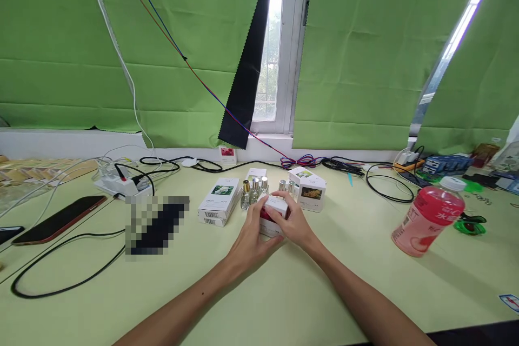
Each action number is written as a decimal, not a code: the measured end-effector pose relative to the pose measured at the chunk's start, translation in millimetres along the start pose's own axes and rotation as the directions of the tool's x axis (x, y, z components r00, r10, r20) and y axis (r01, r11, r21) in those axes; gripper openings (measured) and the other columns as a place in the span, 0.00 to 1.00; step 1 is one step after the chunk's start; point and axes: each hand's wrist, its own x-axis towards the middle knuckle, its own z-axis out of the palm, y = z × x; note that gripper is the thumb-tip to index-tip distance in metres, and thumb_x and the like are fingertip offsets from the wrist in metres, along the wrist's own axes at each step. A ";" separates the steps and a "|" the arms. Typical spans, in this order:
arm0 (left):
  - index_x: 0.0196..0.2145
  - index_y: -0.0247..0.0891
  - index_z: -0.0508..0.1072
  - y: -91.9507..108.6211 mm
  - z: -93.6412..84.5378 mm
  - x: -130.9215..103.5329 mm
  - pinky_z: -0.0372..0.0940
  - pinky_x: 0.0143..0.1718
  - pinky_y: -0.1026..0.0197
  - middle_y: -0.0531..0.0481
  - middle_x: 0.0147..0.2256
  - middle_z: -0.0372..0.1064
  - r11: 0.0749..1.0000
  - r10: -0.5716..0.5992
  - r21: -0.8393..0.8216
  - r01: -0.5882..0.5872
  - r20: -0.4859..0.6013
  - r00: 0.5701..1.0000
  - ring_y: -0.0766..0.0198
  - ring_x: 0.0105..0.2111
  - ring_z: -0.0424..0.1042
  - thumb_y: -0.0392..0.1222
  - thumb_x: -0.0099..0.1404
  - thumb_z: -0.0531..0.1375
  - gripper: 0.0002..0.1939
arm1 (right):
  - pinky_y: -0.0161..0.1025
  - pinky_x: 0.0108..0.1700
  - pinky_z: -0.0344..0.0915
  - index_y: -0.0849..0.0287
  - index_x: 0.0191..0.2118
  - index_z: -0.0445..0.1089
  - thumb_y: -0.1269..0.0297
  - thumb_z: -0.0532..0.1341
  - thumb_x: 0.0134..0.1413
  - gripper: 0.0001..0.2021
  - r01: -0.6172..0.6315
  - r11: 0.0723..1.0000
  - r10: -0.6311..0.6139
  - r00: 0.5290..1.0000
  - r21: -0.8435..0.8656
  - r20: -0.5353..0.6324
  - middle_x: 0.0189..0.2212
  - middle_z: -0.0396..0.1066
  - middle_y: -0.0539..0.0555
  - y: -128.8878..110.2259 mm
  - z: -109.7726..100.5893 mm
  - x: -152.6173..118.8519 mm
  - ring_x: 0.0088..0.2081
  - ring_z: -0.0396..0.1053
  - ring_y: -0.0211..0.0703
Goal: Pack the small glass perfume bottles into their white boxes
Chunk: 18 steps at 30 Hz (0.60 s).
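Observation:
Both of my hands are wrapped around a small white box (272,227) with a red picture, at the middle of the table. My left hand (251,232) holds its left side, and my right hand (295,220) grips its top and right side. Small glass bottles (254,190) with gold and silver caps stand just behind my left hand. To the left lie stacked white boxes (219,201) with a white flower picture. A white box (311,196) with a brown and yellow picture stands behind my right hand, beside another box.
A pink drink bottle (427,220) stands on the right of the pale green table (344,292). Phones (60,220), a power strip (121,186) and looping black cables are at the left. More cables run along the window wall.

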 end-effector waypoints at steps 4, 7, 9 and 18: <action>0.69 0.50 0.48 1.8 -0.2 0.2 0.66 0.58 0.44 0.39 0.64 0.57 1.000 0.011 0.003 -0.011 -0.008 1.000 0.46 0.62 0.64 0.41 0.62 0.68 0.46 | 0.42 0.41 0.70 0.54 0.54 0.67 0.52 0.65 0.59 0.21 0.028 0.999 -0.028 1.000 -0.021 -0.004 0.45 0.76 0.55 -4.9 1.3 -2.7 0.41 0.74 0.49; 0.69 0.50 0.48 1.9 -0.3 0.3 0.66 0.58 0.45 0.39 0.63 0.57 1.000 0.017 0.002 -0.017 -0.008 1.000 0.46 0.62 0.64 0.41 0.62 0.68 0.45 | 0.43 0.41 0.70 0.55 0.53 0.66 0.55 0.65 0.59 0.20 0.058 0.996 -0.060 0.998 -0.066 -0.030 0.44 0.77 0.55 -7.7 3.2 -4.3 0.40 0.74 0.48; 0.68 0.49 0.49 1.0 -0.4 0.5 0.66 0.58 0.45 0.39 0.62 0.58 1.000 0.017 0.006 -0.017 -0.010 1.000 0.47 0.62 0.64 0.40 0.62 0.68 0.44 | 0.43 0.42 0.70 0.55 0.52 0.67 0.56 0.64 0.59 0.18 0.080 0.993 -0.084 0.995 -0.091 -0.044 0.43 0.77 0.54 -9.0 4.3 -5.1 0.39 0.74 0.48; 0.66 0.48 0.55 -1.7 -2.9 2.0 0.69 0.56 0.44 0.40 0.60 0.63 0.998 0.059 0.003 -0.059 -0.035 0.998 0.47 0.60 0.67 0.40 0.61 0.69 0.40 | 0.45 0.49 0.70 0.55 0.49 0.71 0.62 0.66 0.59 0.14 0.216 0.961 -0.234 0.968 -0.173 -0.091 0.45 0.77 0.56 -7.4 4.1 -5.0 0.46 0.75 0.50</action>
